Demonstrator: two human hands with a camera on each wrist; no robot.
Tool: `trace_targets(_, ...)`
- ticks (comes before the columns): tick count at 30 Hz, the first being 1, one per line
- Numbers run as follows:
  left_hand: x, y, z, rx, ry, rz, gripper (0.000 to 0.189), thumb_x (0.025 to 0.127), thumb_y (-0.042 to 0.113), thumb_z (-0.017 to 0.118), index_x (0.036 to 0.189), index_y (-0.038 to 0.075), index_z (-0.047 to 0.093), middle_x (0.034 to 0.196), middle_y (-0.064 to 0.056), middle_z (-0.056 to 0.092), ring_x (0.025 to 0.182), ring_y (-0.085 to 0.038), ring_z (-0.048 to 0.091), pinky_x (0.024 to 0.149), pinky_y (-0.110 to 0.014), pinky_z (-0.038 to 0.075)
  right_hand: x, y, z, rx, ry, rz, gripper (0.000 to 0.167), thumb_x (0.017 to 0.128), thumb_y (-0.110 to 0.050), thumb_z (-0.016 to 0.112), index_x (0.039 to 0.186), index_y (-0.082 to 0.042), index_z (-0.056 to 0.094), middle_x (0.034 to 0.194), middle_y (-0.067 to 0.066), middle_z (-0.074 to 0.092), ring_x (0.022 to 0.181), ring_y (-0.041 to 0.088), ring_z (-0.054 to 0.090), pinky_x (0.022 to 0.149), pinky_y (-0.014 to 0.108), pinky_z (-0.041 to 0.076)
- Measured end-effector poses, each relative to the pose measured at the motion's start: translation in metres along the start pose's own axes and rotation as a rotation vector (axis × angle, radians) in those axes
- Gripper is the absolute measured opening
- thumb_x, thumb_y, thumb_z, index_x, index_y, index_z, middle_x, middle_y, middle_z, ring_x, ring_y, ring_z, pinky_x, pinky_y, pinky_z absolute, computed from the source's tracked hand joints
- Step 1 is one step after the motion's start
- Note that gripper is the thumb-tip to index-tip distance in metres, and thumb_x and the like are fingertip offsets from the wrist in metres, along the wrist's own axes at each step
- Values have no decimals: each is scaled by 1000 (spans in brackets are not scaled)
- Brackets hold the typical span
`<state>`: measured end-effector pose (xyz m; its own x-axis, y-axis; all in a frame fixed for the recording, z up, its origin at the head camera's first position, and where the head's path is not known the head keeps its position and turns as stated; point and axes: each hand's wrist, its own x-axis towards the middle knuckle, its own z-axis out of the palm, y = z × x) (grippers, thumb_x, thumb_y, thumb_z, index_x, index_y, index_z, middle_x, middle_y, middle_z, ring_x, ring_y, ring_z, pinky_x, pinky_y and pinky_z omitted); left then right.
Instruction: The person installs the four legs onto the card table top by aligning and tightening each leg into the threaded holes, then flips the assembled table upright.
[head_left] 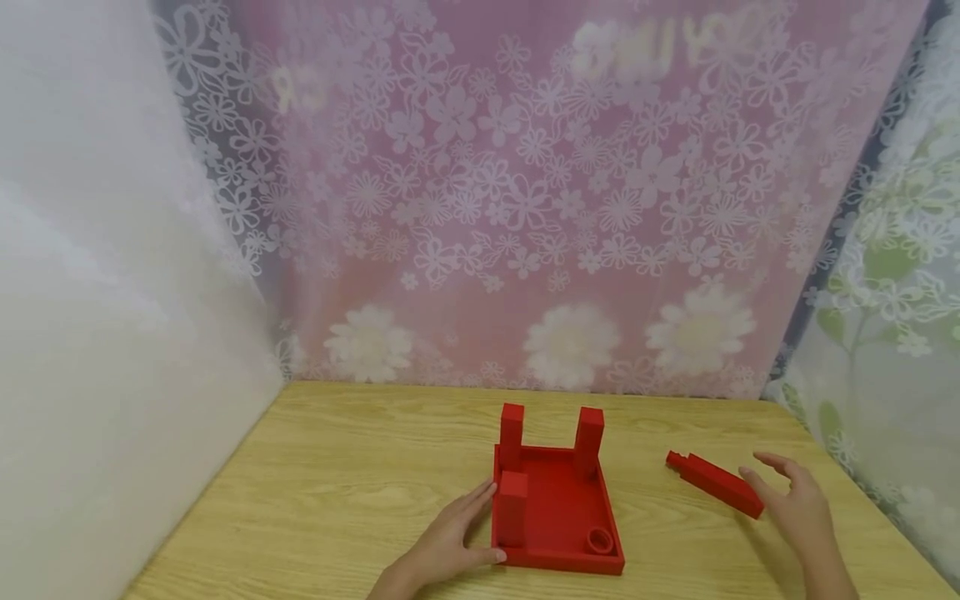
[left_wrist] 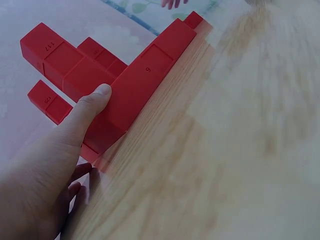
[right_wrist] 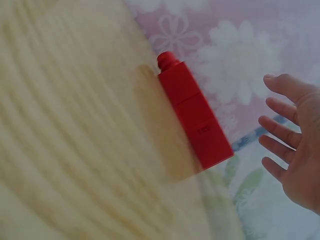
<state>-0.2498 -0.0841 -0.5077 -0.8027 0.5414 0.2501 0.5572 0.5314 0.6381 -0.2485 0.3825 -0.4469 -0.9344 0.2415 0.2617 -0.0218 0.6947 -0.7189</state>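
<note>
A red shallow tray (head_left: 558,504) lies on the table with three square posts standing at its corners, the front-left post (head_left: 513,508) nearest my left hand (head_left: 447,533). At the front-right corner there is a bare round socket (head_left: 599,541). My left hand holds the tray's front-left corner, thumb (left_wrist: 95,102) on the front wall and fingers along the left side. To the right, a loose red post (head_left: 720,483) with a threaded end (right_wrist: 168,61) lies on its side. My right hand (head_left: 798,504) hovers beside its near end, fingers spread and apart from it in the right wrist view.
The wood-grain table (head_left: 337,483) ends at a pink flowered curtain (head_left: 525,208) behind. A pale wall (head_left: 135,292) closes the left side, and a leaf-patterned sheet (head_left: 885,333) hangs along the right.
</note>
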Motion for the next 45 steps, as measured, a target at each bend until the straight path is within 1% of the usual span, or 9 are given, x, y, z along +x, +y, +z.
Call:
trace_targets(3,-1,1,0,0,-2,-1,86,81,57,60,146,14,25,149,0,24,130,-29,28,97,-55,29,1,12,5,10,-35,40,62,92,-38,53,129,9,39,131,40,26,115,56,26,85,67,25)
trace_targets(7,-1,1,-1,-3,4,-3,85,81,56,60,146,15,25,149,1,23,130,-29,28,97,-56,28,1,22,13,16,-52,38,60,93,-35,54,130,10,37,131,41,25,115,56,26,86,66,26)
trace_targets(9,-2,1,-2,-4,4,-5,85,81,56,60,146,16,25,149,2,23,131,-28,28,98,-56,28,0,26,17,15,-43,43,59,93,-34,54,130,10,37,130,41,27,111,54,30,85,65,28)
trace_targets(16,0,1,0,-7,2,3,85,81,56,61,147,17,25,149,0,24,131,-29,27,98,-56,27,-3,36,25,72,-35,129,65,93,-39,52,135,7,32,136,38,23,117,56,28,90,65,26)
trace_targets(20,1,-1,0,-1,7,13,85,81,56,61,147,17,24,149,0,23,131,-28,28,98,-55,28,-4,42,29,39,-62,106,69,91,-41,54,136,6,33,131,37,30,109,52,40,81,57,39)
trace_targets(23,1,-1,0,6,9,16,85,81,55,61,147,16,25,149,1,23,130,-28,28,98,-55,28,-4,47,33,-12,-70,60,69,90,-42,55,136,5,35,126,37,35,104,49,43,74,53,41)
trace_targets(29,-1,-1,1,2,3,-1,85,80,55,61,146,16,25,149,1,24,131,-28,28,98,-56,27,-5,49,39,-87,13,-40,56,88,-32,62,126,7,46,116,38,45,97,50,48,72,57,40)
trace_targets(33,-1,-1,1,-5,3,-3,84,80,55,62,146,17,25,149,0,24,131,-29,28,97,-56,27,-6,46,40,-100,41,-63,52,87,-28,64,121,8,49,112,38,48,94,50,50,71,57,40)
trace_targets(45,0,-1,0,-21,-5,-3,84,80,55,61,147,17,25,149,2,23,130,-29,28,97,-57,27,-5,42,39,-68,32,47,57,86,-35,65,122,6,49,117,36,47,97,47,48,75,55,39)
